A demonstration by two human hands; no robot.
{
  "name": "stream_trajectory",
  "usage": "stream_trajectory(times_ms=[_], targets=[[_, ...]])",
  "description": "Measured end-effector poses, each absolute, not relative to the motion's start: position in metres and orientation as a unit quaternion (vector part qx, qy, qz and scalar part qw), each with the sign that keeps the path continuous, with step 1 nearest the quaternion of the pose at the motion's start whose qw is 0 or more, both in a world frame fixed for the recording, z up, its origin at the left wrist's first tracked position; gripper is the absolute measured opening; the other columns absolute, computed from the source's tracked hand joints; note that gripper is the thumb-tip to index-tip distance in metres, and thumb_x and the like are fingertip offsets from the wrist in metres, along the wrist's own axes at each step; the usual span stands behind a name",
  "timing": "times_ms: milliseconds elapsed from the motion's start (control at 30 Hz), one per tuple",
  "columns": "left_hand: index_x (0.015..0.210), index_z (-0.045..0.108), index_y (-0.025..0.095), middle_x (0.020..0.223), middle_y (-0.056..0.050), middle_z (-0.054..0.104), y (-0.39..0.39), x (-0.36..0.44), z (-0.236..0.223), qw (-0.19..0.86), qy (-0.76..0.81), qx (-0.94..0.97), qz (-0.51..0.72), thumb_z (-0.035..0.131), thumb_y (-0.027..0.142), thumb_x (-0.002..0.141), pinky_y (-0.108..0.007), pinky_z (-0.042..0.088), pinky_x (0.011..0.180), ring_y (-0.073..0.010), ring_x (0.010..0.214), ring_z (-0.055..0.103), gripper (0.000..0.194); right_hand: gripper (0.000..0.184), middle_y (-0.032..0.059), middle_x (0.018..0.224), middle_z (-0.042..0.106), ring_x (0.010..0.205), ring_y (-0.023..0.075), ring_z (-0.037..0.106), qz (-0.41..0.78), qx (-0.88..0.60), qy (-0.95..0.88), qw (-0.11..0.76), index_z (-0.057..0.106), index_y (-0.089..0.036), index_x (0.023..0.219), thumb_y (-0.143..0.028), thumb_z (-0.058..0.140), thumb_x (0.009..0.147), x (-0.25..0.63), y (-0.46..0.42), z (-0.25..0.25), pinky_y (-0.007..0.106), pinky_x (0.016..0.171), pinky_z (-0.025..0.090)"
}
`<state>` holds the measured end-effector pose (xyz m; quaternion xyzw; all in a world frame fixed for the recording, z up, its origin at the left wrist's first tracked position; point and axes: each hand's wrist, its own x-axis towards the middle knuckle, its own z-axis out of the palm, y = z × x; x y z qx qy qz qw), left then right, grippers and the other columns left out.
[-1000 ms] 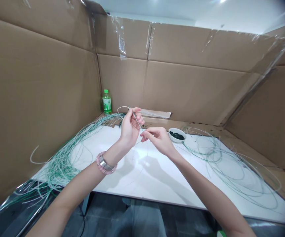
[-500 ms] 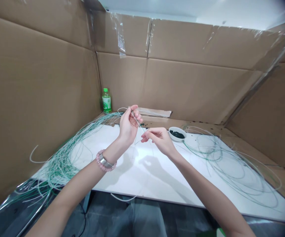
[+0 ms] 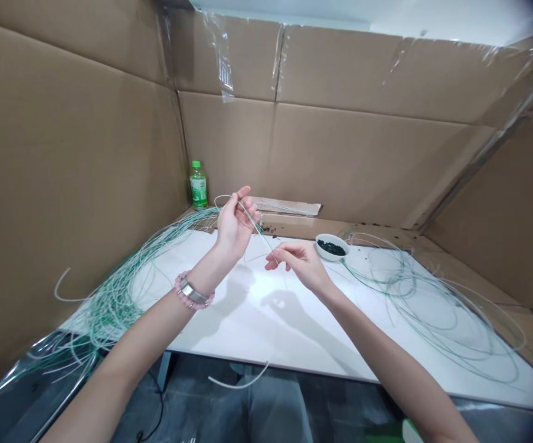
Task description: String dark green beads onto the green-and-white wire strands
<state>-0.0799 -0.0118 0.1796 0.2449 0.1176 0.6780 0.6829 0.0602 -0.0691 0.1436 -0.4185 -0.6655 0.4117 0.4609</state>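
Above the middle of the white table (image 3: pixel 294 344), my left hand (image 3: pixel 236 224) is raised with its palm turned right, pinching a thin white-and-green wire (image 3: pixel 256 226) between thumb and forefinger. The wire slants down to my right hand (image 3: pixel 300 261), whose thumb and fingertips close on it lower down. One end of a white wire (image 3: pixel 239 386) curves out below the table's front edge. Just beyond my right hand stands a white bowl (image 3: pixel 348 247) holding small black pieces (image 3: pixel 331 248). These pieces are too small to name.
A large bundle of green and white wires (image 3: pixel 114 307) covers the table's left side. Looser wire coils (image 3: pixel 446 332) lie on the right. A green bottle (image 3: pixel 199 187) stands at the back left. Cardboard walls (image 3: pixel 363 160) enclose the table, with black bits scattered along the back.
My left hand has moved slightly left and up, widening the gap to my right hand, with more wire stretched between them. The wire end below the table edge has shifted.
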Motion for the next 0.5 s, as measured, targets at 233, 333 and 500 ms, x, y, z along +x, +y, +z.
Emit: stream_trajectory(times_ms=[233, 333, 500], targets=[[0.081, 0.057, 0.013, 0.051, 0.006, 0.048, -0.001, -0.088, 0.191, 0.689, 0.102, 0.22, 0.683, 0.027, 0.02, 0.099, -0.012, 0.039, 0.046, -0.0019, 0.042, 0.047, 0.035, 0.019, 0.004, 0.06, 0.07, 0.062, 0.0135, 0.065, 0.444, -0.429, -0.654, 0.438, 0.067, -0.015, 0.065, -0.025, 0.054, 0.074, 0.062, -0.081, 0.13, 0.021, 0.054, 0.041], [0.078, 0.056, 0.014, 0.048, 0.007, 0.042, 0.003, -0.092, 0.199, 0.696, 0.102, 0.195, 0.684, 0.027, 0.021, 0.1, -0.01, 0.035, 0.042, -0.0004, 0.037, 0.039, 0.037, 0.019, 0.005, 0.061, 0.07, 0.063, 0.0143, 0.065, 0.458, -0.439, -0.646, 0.425, 0.068, -0.015, 0.065, -0.026, 0.055, 0.073, 0.063, -0.09, 0.118, 0.022, 0.055, 0.042], [0.07, 0.054, 0.015, 0.041, 0.009, 0.025, 0.01, -0.1, 0.205, 0.689, 0.067, 0.179, 0.699, 0.025, 0.02, 0.1, -0.014, 0.022, 0.032, -0.0021, 0.03, 0.023, 0.042, 0.021, 0.0062, 0.062, 0.071, 0.063, 0.0147, 0.065, 0.481, -0.45, -0.633, 0.407, 0.069, -0.014, 0.066, -0.028, 0.055, 0.074, 0.06, -0.1, 0.1, 0.022, 0.056, 0.042]])
